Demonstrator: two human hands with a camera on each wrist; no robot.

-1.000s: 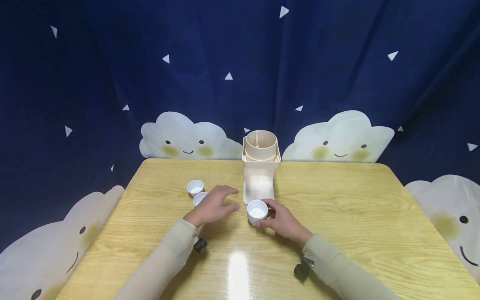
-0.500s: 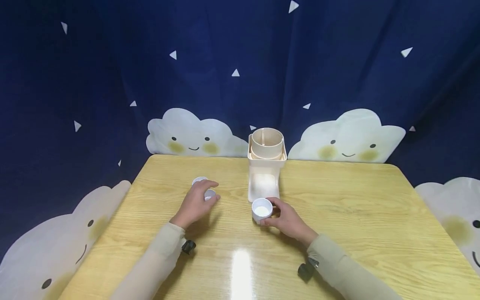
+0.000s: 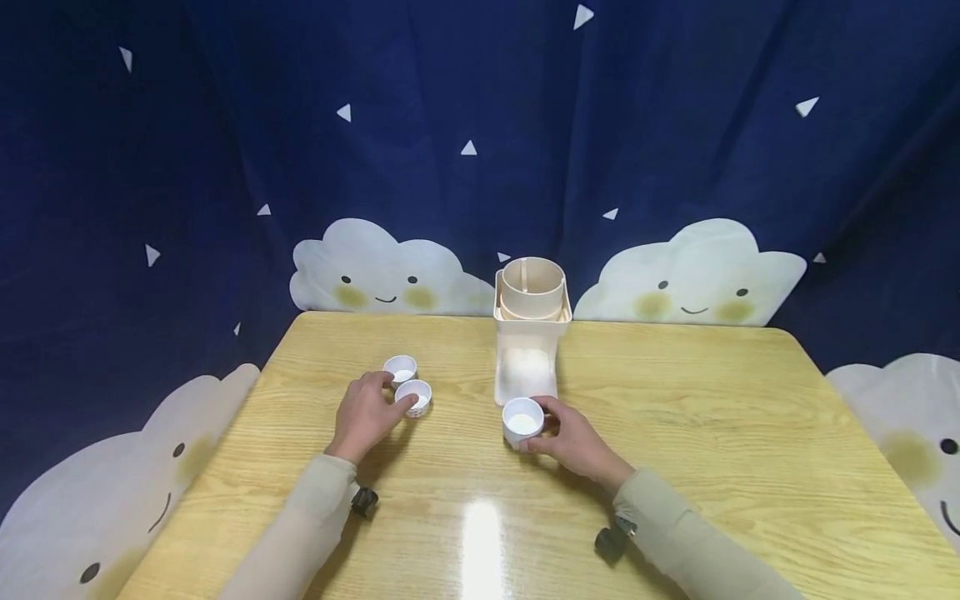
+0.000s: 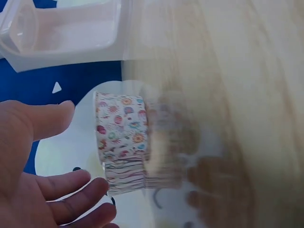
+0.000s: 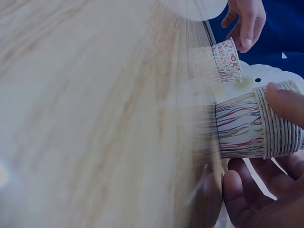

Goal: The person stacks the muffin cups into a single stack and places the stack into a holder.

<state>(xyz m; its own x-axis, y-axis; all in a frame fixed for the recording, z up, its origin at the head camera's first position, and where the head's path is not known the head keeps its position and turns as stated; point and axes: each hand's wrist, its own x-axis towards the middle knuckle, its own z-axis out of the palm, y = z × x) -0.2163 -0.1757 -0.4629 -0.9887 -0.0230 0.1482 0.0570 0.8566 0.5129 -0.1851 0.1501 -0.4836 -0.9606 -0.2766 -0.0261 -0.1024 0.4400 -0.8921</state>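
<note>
My right hand (image 3: 573, 442) grips a nested stack of paper cups (image 5: 242, 128) with wavy coloured stripes, thumb on one side and fingers on the other. The stack stands upright on the table, just in front of the beige plastic stand (image 3: 525, 379). Farther left, my left hand (image 3: 363, 417) is at two more paper cups, its thumb and fingers spread on their near left side. The nearer cup (image 4: 121, 126) has a small colourful print; the farther striped cup (image 4: 124, 175) is right behind it. In the left wrist view a gap shows between thumb and printed cup.
The wooden table (image 3: 675, 417) extends to both sides. A round beige cylinder (image 3: 533, 287) sits in the top of the stand at the back edge. Behind hangs a dark blue curtain (image 3: 420, 125) with clouds and triangles. A dark camera (image 3: 611, 543) is worn at the right wrist.
My left hand has moved left from near the stand, over the two cups, to their left side, uncovering them. The right hand stays on its stack; the head view has shifted slightly.
</note>
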